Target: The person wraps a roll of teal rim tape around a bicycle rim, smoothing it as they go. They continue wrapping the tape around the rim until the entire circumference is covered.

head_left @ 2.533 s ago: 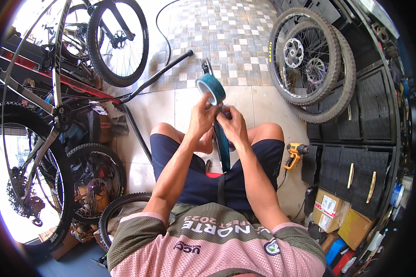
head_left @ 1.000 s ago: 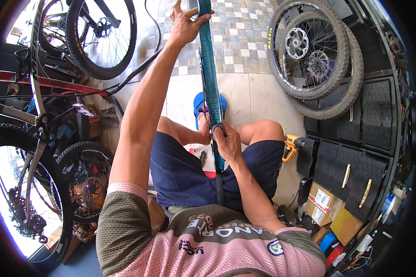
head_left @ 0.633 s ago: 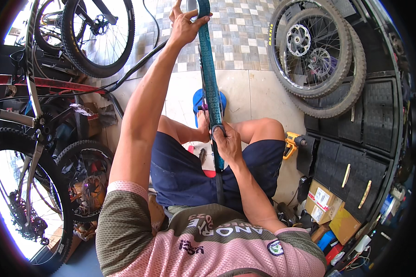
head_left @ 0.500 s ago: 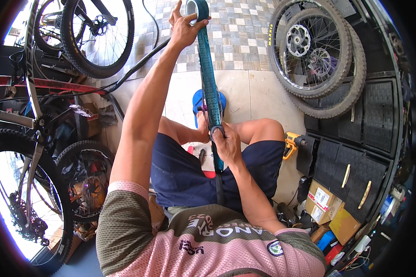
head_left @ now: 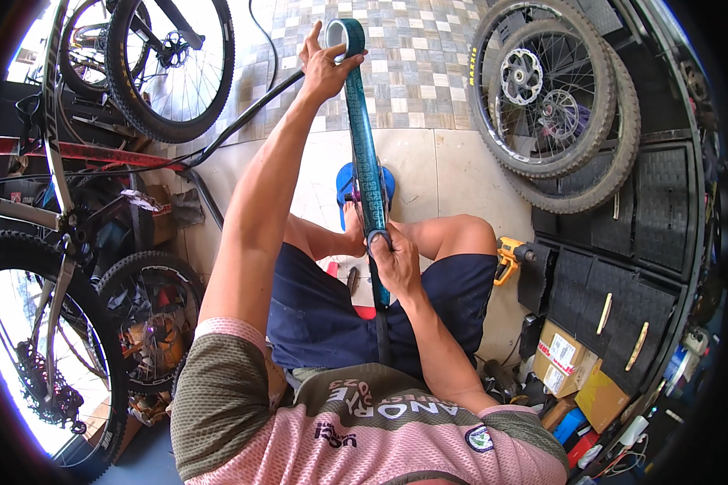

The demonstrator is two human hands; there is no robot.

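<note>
Holding a roll of glossy teal tape [head_left: 356, 36] high, gripping its strip lower down

Pinching the roll at its lower side with the left hand [head_left: 328, 71], thumb pointing right and other fingers spread free to the left. Leading a long patterned teal strip [head_left: 366, 153] straight from the roll toward the body, along a narrow bicycle wheel with a purple hub [head_left: 353, 196], seen edge-on between the legs. Clasping the strip near the thighs with the right hand [head_left: 396, 257] — thumb beside a dark grey ring-shaped piece [head_left: 372, 237]. Cannot tell how the hidden fingers beneath are set, nor whether strip and wheel touch all along.

Sitting with knees bent outward in navy-blue cloth shorts [head_left: 311, 315], with blue rubber footwear [head_left: 344, 179] showing on both sides of the strip. Having an orange-and-black heat gun [head_left: 508, 257] just beside the right knee, and, farther to the right, two loose wheels with knobbly black tyres [head_left: 522, 77] and a brown cardboard box with a white label [head_left: 562, 364]. Flanked on the left by a silver-grey metal bicycle frame [head_left: 54, 162] — and facing small grey, brown and white floor tiles [head_left: 416, 89].
</note>
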